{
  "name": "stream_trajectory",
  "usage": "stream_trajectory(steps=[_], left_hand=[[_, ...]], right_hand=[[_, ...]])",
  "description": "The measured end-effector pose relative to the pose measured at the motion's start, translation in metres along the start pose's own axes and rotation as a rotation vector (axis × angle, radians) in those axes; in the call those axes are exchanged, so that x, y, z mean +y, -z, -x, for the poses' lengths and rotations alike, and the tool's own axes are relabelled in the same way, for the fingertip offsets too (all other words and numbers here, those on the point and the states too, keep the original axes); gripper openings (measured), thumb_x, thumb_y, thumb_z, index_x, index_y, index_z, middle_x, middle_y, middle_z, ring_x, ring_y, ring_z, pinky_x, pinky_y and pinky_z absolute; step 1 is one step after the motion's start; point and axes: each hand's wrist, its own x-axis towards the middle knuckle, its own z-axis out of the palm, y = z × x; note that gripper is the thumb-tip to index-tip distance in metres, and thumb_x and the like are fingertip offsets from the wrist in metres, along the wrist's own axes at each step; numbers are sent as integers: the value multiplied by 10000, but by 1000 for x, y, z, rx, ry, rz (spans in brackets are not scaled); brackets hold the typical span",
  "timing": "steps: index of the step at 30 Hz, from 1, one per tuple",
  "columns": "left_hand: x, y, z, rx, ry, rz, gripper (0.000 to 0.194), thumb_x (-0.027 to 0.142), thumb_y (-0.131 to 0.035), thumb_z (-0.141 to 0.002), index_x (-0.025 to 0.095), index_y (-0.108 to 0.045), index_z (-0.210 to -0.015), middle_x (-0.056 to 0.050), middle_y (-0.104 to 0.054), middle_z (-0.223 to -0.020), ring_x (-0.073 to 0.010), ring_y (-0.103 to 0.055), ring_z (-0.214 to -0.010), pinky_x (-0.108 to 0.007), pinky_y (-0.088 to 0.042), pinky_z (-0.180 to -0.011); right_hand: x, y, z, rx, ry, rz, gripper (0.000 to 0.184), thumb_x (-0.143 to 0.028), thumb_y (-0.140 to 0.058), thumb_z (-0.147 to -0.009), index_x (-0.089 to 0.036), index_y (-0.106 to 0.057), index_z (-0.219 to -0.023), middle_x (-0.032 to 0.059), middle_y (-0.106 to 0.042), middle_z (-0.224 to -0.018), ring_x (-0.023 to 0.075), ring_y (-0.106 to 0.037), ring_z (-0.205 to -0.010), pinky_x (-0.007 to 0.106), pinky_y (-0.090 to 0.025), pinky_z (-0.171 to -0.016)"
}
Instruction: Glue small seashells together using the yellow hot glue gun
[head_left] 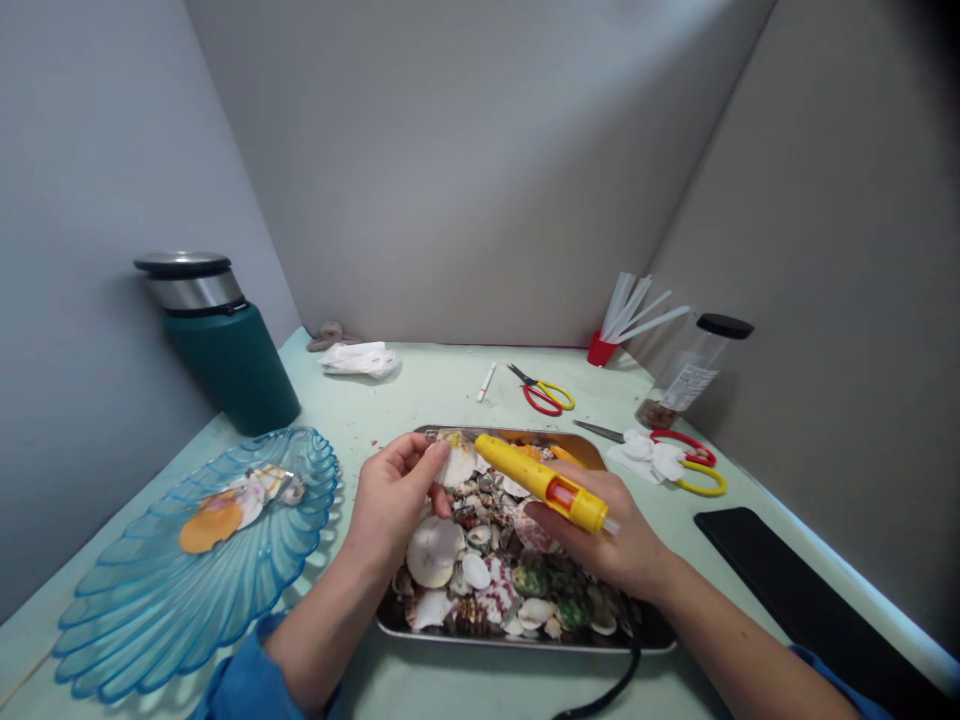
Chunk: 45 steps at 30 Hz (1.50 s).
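One tray (596, 455) and one glue gun (532, 478) are seen; around the tray, two scissors (540, 385) at 12 and 2 o'clock, one flask (232, 365) at 10, one dish (180, 595) at 9. Shells (435, 552) can't be counted, tbh.

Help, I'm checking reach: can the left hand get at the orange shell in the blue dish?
Probably yes: nothing seems to block the left hand from the orange shell, exposed in the blue dish. It holds a pale shell, though, which likely needs putting down first.
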Motion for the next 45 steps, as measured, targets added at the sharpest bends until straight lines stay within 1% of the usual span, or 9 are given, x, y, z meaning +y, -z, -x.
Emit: stream_trajectory(steps=[4,11,20,25,30,34,38,42,45], left_hand=[[0,0,0,-11,-2,-12,221,346,-651,-702,164,-526,-703,72,-507,-440,-71,-493,-348,-167,-375,-420],[0,1,0,-62,2,-38,224,358,-653,-702,159,-552,-717,71,-507,-473,-65,-482,-348,-171,-368,-419],[-1,1,0,-116,-1,-84,222,362,-645,-698,151,-578,-709,47,-535,-490,-68,-474,-343,-168,-336,-384],[-1,1,0,-113,-6,-87,224,364,-645,-700,148,-584,-713,50,-523,-461,-67,-473,-343,-165,-343,-389],[-2,2,-2,-102,4,-69,229,369,-645,-707,152,-576,-720,54,-535,-484,-60,-474,-348,-163,-342,-400],[-1,2,-1,-83,10,-22,238,373,-660,-690,155,-564,-702,55,-549,-514,-68,-481,-350,-183,-376,-416],[-1,2,-1,-63,13,6,230,358,-668,-682,157,-556,-701,65,-541,-534,-60,-480,-343,-185,-387,-417],[-2,1,-1,-61,4,5,214,340,-658,-697,158,-546,-694,74,-531,-536,-49,-477,-337,-182,-402,-431],[-1,1,0,-61,-10,-13,215,341,-646,-717,155,-541,-688,71,-534,-524,-49,-474,-338,-181,-404,-436]], right_hand=[[0,0,1,-11,2,-5,74,-234,-547,-819,-182,-569,-866,67,-642,-886,175,-598,-759,283,-446,-662],[0,-2,0,-36,16,-27,131,-243,-543,-824,-180,-564,-936,74,-644,-914,185,-594,-795,297,-457,-700],[1,-1,3,-60,38,-24,173,-236,-565,-799,-191,-559,-966,65,-645,-901,179,-603,-758,283,-454,-666],[-1,-1,2,-61,27,-15,131,-246,-559,-803,-189,-578,-921,68,-649,-900,184,-605,-771,284,-453,-669],[-1,-2,1,-24,9,-20,155,-254,-559,-815,-188,-573,-953,64,-647,-893,179,-598,-757,283,-448,-666],[0,-1,2,-25,7,-8,93,-243,-548,-821,-188,-583,-887,66,-648,-881,186,-600,-779,292,-451,-674],[-1,-1,0,-6,9,-2,83,-256,-556,-816,-187,-582,-853,58,-644,-845,176,-588,-723,292,-452,-645],[0,-2,0,-23,-75,-40,118,-299,-560,-824,-185,-587,-840,35,-631,-762,162,-561,-647,283,-461,-604],[2,-2,1,-67,-149,-120,169,-311,-555,-835,-177,-606,-924,32,-647,-794,171,-593,-695,281,-497,-645]])
